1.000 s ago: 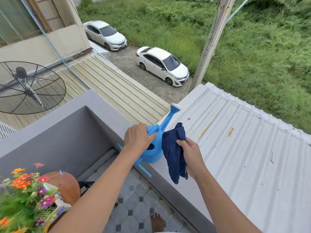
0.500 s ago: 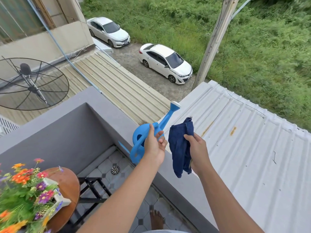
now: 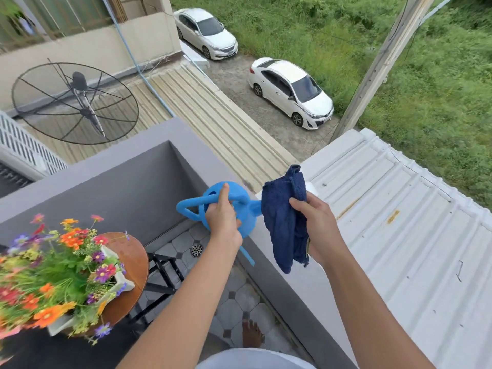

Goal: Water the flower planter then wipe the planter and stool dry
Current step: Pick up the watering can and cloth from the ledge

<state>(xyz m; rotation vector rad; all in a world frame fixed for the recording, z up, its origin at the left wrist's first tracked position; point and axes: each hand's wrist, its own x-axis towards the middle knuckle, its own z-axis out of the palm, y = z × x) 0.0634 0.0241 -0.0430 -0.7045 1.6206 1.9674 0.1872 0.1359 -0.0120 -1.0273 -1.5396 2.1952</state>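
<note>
My left hand (image 3: 223, 222) grips the handle of a blue plastic watering can (image 3: 226, 193), held over the corner of the grey balcony wall; its spout is hidden behind the cloth. To the right, my right hand (image 3: 314, 222) holds a dark blue cloth (image 3: 285, 217) that hangs down in folds. At lower left, a white planter (image 3: 117, 280) full of orange, red and purple flowers (image 3: 53, 272) stands on a round brown wooden stool (image 3: 133, 265) with black legs.
The grey parapet (image 3: 149, 134) bounds the balcony on two sides. A floor drain (image 3: 197, 250) sits in the tiled floor, and my bare foot (image 3: 251, 334) stands near the wall. A white corrugated roof (image 3: 399, 235) lies beyond on the right, a satellite dish (image 3: 74, 102) at left.
The watering can has swung left and tipped, its handle now pointing left. My view turned left and down, bringing more of the planter and stool into sight. The cloth stays in my right hand.
</note>
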